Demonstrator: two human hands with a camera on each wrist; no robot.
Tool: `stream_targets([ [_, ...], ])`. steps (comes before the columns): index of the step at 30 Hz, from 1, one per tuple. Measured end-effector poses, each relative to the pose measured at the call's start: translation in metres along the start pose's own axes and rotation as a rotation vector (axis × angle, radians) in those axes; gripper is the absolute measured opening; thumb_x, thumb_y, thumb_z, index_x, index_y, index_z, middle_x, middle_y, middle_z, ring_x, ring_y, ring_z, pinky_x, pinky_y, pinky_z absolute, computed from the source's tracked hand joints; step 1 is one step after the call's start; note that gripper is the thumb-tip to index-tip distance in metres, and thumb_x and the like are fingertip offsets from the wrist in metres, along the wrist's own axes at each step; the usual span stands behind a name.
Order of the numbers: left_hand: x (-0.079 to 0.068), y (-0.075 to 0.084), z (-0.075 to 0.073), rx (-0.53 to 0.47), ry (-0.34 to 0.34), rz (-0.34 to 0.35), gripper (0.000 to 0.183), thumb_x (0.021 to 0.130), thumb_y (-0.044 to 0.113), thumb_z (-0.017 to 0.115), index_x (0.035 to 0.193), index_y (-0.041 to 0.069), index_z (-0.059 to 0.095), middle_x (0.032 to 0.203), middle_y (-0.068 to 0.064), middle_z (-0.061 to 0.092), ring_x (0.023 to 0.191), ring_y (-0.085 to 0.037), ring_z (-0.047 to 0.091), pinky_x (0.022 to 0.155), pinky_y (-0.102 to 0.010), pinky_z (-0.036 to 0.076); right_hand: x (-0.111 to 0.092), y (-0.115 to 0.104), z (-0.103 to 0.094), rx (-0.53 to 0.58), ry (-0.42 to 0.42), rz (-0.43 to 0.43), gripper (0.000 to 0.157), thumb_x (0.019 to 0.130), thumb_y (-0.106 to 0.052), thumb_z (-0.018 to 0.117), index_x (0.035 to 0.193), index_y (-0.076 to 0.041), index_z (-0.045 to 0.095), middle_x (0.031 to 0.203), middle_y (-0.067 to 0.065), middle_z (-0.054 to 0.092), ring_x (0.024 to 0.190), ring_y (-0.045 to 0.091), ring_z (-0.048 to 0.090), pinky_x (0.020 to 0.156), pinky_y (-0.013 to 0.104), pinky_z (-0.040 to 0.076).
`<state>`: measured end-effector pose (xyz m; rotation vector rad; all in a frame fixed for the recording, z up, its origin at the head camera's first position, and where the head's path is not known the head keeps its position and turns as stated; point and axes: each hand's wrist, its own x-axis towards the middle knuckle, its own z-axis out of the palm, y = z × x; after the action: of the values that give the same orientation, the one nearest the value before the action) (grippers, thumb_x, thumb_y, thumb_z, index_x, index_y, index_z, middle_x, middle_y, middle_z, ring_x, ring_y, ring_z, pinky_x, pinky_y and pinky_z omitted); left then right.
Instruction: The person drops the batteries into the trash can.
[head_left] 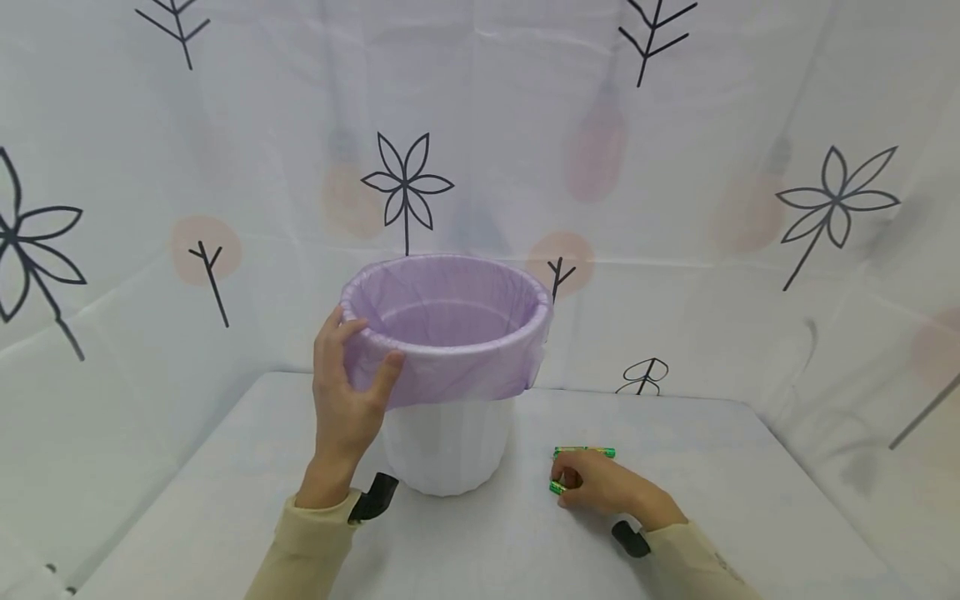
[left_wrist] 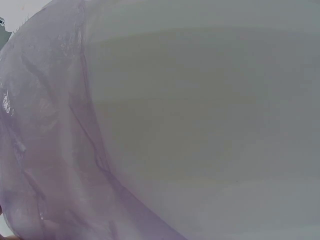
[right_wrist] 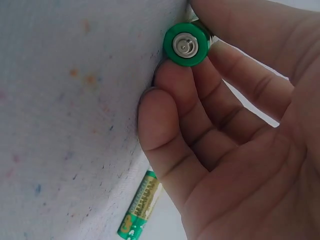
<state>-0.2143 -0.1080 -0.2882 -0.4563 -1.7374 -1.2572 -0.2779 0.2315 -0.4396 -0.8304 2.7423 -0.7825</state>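
A white bin (head_left: 450, 446) stands upright on the table, lined with a lilac plastic bag (head_left: 450, 375) folded down over its rim. My left hand (head_left: 348, 408) grips the rim at the near left, thumb outside and fingertips over the edge. The left wrist view is filled by the bag (left_wrist: 50, 150) and the bin's pale wall (left_wrist: 210, 125). Low over the tabletop, my right hand (head_left: 607, 483) pinches a green battery (right_wrist: 186, 45) between thumb and fingers. A second battery (right_wrist: 140, 205), green and gold, lies just beyond that hand.
The white table (head_left: 480, 550) extends around the bin and both hands. Behind it hangs a white curtain (head_left: 480, 167) with black plant drawings and pale pink spots. A black wrist strap piece (head_left: 375, 497) sits on the left cuff, another (head_left: 630, 539) on the right.
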Motion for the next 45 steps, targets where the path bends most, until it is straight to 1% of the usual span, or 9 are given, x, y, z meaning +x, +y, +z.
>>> stream_targets([
  [6,0.0,0.0,0.0,0.002,0.004,-0.001,0.046,0.078,0.004,0.07,0.118,-0.007,0.049,0.142,-0.028,0.035,0.129,-0.041,0.035,0.099,-0.062,0.031,0.0,0.0,0.0,-0.003,0.0,0.003,0.02,0.081,-0.017,0.075,0.094,-0.02,0.06,0.077,-0.008,0.054,0.071,0.008,0.049,0.062,0.026,0.043],
  [19,0.001,0.0,0.0,0.009,0.01,0.007,0.046,0.078,0.004,0.07,0.119,-0.005,0.05,0.141,-0.028,0.036,0.128,-0.04,0.037,0.098,-0.061,0.033,0.0,0.0,-0.001,0.013,-0.006,-0.008,0.019,0.082,-0.017,0.074,0.095,-0.02,0.061,0.077,-0.008,0.054,0.07,0.008,0.049,0.061,0.025,0.043],
  [28,0.0,-0.001,0.001,0.008,0.011,0.003,0.046,0.078,0.004,0.071,0.119,-0.005,0.05,0.142,-0.028,0.036,0.129,-0.04,0.036,0.099,-0.061,0.032,-0.002,-0.001,-0.005,0.02,-0.016,-0.013,0.018,0.082,-0.018,0.074,0.095,-0.019,0.061,0.077,-0.007,0.055,0.069,0.008,0.049,0.06,0.026,0.043],
  [37,0.0,0.0,0.0,0.01,0.011,0.013,0.046,0.078,0.004,0.07,0.119,-0.005,0.05,0.141,-0.028,0.036,0.127,-0.038,0.037,0.098,-0.06,0.033,-0.005,-0.006,-0.023,0.007,0.016,-0.024,0.018,0.084,-0.011,0.07,0.098,-0.016,0.062,0.076,-0.006,0.055,0.069,0.008,0.05,0.061,0.026,0.044],
  [40,0.0,0.0,0.0,0.01,0.009,0.01,0.046,0.078,0.004,0.07,0.119,-0.005,0.05,0.142,-0.028,0.036,0.127,-0.037,0.037,0.098,-0.061,0.034,-0.008,-0.011,-0.032,0.017,0.017,-0.023,0.018,0.084,-0.011,0.071,0.099,-0.015,0.063,0.077,-0.005,0.055,0.07,0.01,0.05,0.061,0.026,0.044],
  [45,0.0,0.0,0.0,0.011,0.004,0.002,0.046,0.078,0.004,0.07,0.119,-0.005,0.05,0.142,-0.028,0.035,0.128,-0.04,0.036,0.098,-0.062,0.033,-0.012,-0.019,-0.051,0.012,0.02,-0.017,0.021,0.084,-0.014,0.072,0.103,-0.011,0.062,0.077,-0.004,0.055,0.07,0.012,0.051,0.061,0.027,0.044],
])
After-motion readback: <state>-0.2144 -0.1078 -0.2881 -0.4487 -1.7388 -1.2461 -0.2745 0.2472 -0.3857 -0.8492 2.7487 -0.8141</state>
